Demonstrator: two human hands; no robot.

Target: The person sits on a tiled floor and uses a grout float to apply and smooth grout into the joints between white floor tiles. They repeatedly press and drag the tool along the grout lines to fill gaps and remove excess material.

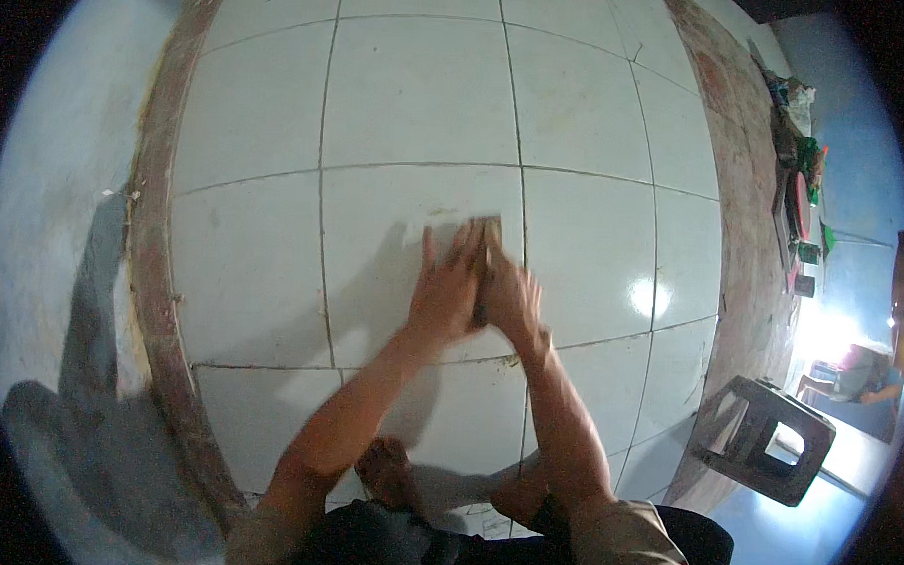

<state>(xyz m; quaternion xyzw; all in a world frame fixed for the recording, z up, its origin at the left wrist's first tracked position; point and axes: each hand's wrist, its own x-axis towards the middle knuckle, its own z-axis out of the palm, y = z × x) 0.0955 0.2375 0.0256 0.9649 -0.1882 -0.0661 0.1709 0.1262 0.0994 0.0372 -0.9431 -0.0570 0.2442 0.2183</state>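
Note:
My left hand (444, 292) and my right hand (512, 300) are side by side, low over a white tile (385, 205). Between them is a narrow, brownish, flat-edged piece (490, 225), its long side pointing away from me. Both hands press on it from either side, the left with its outer fingers stretched forward and the thumb side against the piece. My palms and fingers cover most of it, so its kind cannot be made out. Some motion blur softens the fingertips. Faint brownish smudges (441, 211) mark the tile just ahead of my left fingers.
White tiles with dark joints surround my hands. A brown border strip (159, 262) and pale wall (68, 169) lie left. On the right are a rough brown strip (749, 183), a dark plastic stool (780, 443) and assorted clutter (799, 195). My bare feet (391, 470) are below.

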